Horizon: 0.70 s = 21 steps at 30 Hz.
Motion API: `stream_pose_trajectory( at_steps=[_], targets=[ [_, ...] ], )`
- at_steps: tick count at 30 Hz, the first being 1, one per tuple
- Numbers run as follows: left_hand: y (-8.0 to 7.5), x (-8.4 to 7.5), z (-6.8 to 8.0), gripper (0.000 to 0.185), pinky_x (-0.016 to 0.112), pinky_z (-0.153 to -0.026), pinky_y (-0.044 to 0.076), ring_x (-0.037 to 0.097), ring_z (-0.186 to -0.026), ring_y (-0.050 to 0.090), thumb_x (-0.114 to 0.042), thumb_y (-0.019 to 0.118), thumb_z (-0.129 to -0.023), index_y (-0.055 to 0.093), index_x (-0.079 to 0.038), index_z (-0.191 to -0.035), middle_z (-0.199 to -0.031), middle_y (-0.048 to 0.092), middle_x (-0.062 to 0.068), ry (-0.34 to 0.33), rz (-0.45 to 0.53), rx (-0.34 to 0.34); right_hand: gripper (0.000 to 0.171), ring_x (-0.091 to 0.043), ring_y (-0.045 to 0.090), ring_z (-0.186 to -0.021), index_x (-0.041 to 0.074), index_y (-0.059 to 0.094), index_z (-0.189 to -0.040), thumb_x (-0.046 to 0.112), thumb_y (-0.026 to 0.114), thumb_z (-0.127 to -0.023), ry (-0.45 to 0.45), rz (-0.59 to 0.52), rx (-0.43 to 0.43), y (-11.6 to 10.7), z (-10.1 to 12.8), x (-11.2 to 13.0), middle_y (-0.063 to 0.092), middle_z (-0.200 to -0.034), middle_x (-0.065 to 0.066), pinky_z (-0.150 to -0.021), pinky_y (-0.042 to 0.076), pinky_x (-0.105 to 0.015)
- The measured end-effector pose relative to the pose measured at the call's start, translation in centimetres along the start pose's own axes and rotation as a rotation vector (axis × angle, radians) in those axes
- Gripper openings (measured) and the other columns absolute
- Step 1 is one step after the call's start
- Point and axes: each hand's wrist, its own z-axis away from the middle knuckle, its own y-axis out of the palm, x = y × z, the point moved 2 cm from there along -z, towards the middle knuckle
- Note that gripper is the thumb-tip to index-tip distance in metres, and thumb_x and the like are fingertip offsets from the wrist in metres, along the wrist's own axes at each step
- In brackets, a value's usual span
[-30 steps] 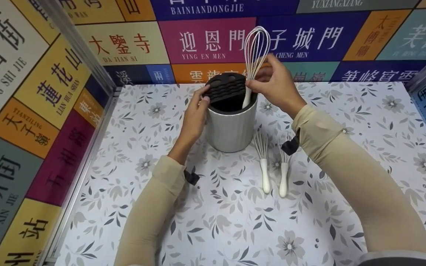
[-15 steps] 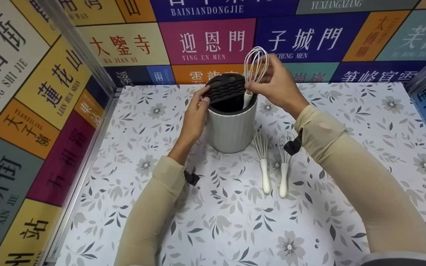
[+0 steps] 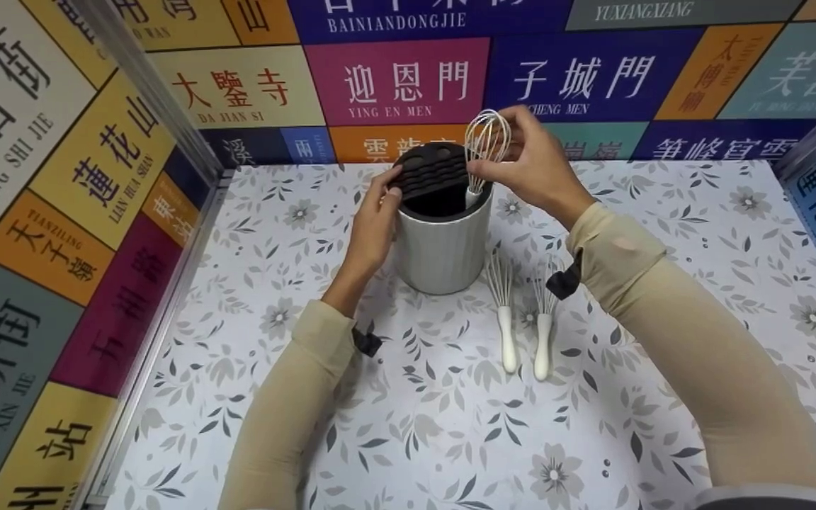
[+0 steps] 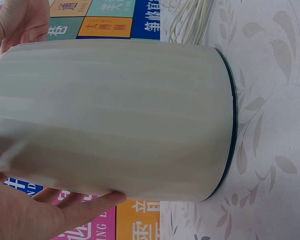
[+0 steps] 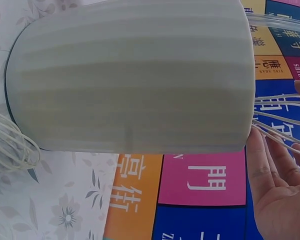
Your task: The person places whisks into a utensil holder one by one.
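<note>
Near the desk's far edge, the left hand (image 3: 372, 219) grips the ribbed white cylindrical holder (image 3: 443, 244) steady, while the right hand (image 3: 528, 166) pinches the white wire whisk (image 3: 484, 142), its handle standing in the holder's opening.

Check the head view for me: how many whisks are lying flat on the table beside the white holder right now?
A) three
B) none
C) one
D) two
D: two whisks lie side by side on the table just right of the white holder, handles toward the person, while a third whisk stands in the holder, its wire head pinched by the right hand.
</note>
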Motion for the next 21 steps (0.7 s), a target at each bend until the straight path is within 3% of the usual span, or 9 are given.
stream_pose_trajectory(
  at_steps=[7, 16, 21],
  targets=[
    [-0.08, 0.01, 0.05, 0.042, 0.036, -0.086, 0.045, 0.022, -0.112, 0.052, -0.045, 0.041, -0.109, 0.047, -0.039, -0.150, -0.148, 0.049, 0.000, 0.030, -0.022, 0.001, 0.074, -0.016, 0.066, -0.105, 0.017, 0.051, -0.137, 0.038, 0.090, -0.077, -0.018, -0.009, -0.015, -0.06, 0.14, 0.09, 0.065, -0.125, -0.003, -0.092, 0.050, -0.029],
    [-0.05, -0.11, 0.12, 0.041, 0.037, -0.085, 0.045, 0.021, -0.110, 0.052, -0.045, 0.040, -0.109, 0.048, -0.040, -0.149, -0.147, 0.049, 0.000, 0.010, 0.001, 0.008, 0.062, -0.018, 0.066, -0.100, 0.019, 0.056, -0.128, 0.039, 0.088, -0.079, -0.037, -0.038, -0.007, -0.30, 0.27, -0.03, 0.064, -0.116, -0.001, -0.088, 0.051, -0.031],
    [-0.06, -0.17, 0.08, 0.041, 0.036, -0.084, 0.046, 0.022, -0.109, 0.053, -0.044, 0.041, -0.108, 0.049, -0.040, -0.148, -0.146, 0.050, 0.001, 0.000, -0.004, 0.001, 0.060, -0.021, 0.065, -0.104, 0.018, 0.056, -0.126, 0.039, 0.088, -0.080, -0.032, -0.078, 0.008, -0.41, 0.50, 0.10, 0.064, -0.120, -0.004, -0.090, 0.053, -0.031]
  ],
)
